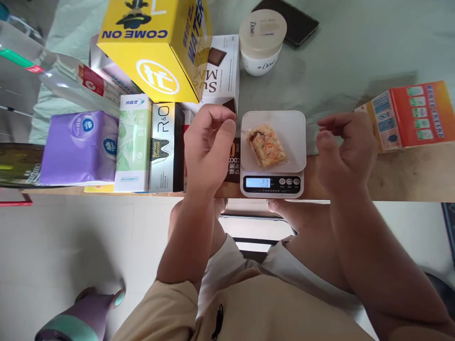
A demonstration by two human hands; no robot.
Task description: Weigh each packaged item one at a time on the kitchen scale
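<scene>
While both bare hands hover at the middle of the frame, I see them well apart, one at either side of a small white scale (298, 144). On its platform, just right of centre, lies the wrapped snack (267, 148), set at a slant in clear film with orange print. The scale's display (258, 183) is lit, but its digits are too small for me to read surely. Left of the scale, the left hand (210, 147) has its fingers loosely bent, the thumb apart from the forefinger; it covers part of a brown box (233, 163). Opposite, the right hand (346, 147) also curls loosely, a gap showing between thumb and forefinger. Its knuckles overlap an orange box (421, 113) at the right edge, and I cannot tell whether they touch. Left of centre I have a black-and-silver box (161, 156), a green-and-white box (134, 142) and a purple packet (76, 149) in a row, with a yellow box (149, 52) at the upper left. A white tub (262, 42) stands at the upper middle, beside a dark flat object (298, 23) on the pale green cloth (359, 47).
</scene>
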